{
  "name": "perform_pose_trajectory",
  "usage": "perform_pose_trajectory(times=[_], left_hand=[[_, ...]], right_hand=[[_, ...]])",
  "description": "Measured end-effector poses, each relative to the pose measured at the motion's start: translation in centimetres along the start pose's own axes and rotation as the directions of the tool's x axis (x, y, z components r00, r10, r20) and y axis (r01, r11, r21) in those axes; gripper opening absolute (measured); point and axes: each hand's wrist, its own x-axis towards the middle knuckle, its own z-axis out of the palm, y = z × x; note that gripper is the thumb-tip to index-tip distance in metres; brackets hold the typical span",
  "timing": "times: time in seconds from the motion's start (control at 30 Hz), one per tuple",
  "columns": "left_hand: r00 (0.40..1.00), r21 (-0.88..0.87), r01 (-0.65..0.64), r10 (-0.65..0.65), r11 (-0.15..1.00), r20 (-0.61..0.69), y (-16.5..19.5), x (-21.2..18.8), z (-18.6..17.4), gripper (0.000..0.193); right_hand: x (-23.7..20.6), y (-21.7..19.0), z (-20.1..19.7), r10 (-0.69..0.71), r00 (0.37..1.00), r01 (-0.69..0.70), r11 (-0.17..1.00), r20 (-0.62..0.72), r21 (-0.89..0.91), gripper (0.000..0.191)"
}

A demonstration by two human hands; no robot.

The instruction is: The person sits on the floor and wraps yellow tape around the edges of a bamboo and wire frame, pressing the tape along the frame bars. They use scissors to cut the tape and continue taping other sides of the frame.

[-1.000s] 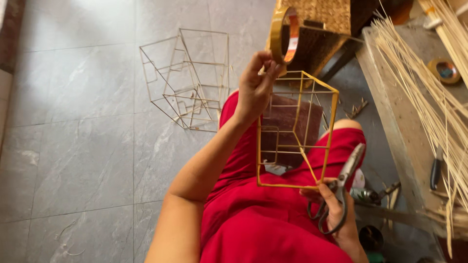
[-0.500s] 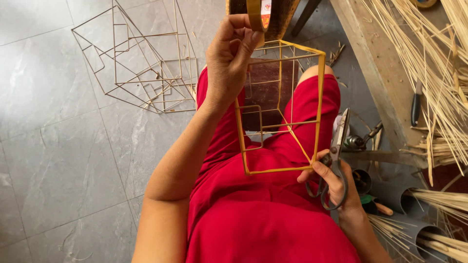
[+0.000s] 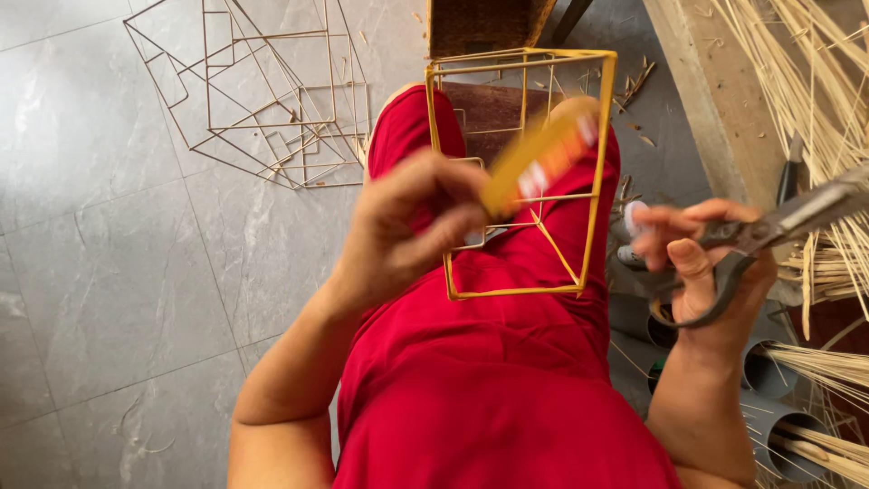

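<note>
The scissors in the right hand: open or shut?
Cannot tell. The right hand grips the scissors by the loops, but the blades run off the frame's edge.

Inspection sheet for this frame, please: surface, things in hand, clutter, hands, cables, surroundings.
Surface: grey tiled floor; person seated, red garment across the lap.
Things in hand: yellow wire frame resting on the lap; blurred yellow tape roll in the left hand; scissors in the right hand.
Clutter: bare wire frames on the floor; loose straw-coloured reeds at right; grey tubes holding reeds.
Hands: left pinches the roll; right grips the scissor handles.
Cables: nothing seen.
Surroundings: wooden plank; woven brown object at top.
</note>
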Motion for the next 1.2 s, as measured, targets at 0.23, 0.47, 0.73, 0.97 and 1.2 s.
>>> perform_pose_trajectory(times=[0.23,0.47,0.73,0.97,1.2], left_hand=[[0.957,0.094,0.127,-0.147,0.987,0.249,-0.1,0.0,1.3,0.025],[0.991,0.646,-0.126,0.072,0.753,0.109,-0.7,0.8,0.3,0.03],[0.993,0.806,-0.094,0.108,0.584,0.038,-1.9,1.4,1.1,0.027],[0.992,0.839,-0.062,0.128,0.54,-0.009,-3.3,1.9,2.1,0.021],[0.989,0.493,0.15,-0.138,0.857,-0.06,-2.6,2.2,2.2,0.016]], right_hand=[[1.6,-0.9,3.4,-0.023,0.922,0.011,0.999,0.388,0.033,0.053],[1.7,0.6,2.2,0.01,0.94,-0.102,0.962,0.342,0.253,0.042],[1.9,0.7,3.4,0.034,0.953,-0.083,0.985,0.3,0.153,0.039],[2.5,1.0,3.2,0.052,0.953,-0.127,0.963,0.297,0.237,0.038],[3.1,0.2,3.3,0.122,0.96,-0.181,0.956,0.252,0.229,0.038]])
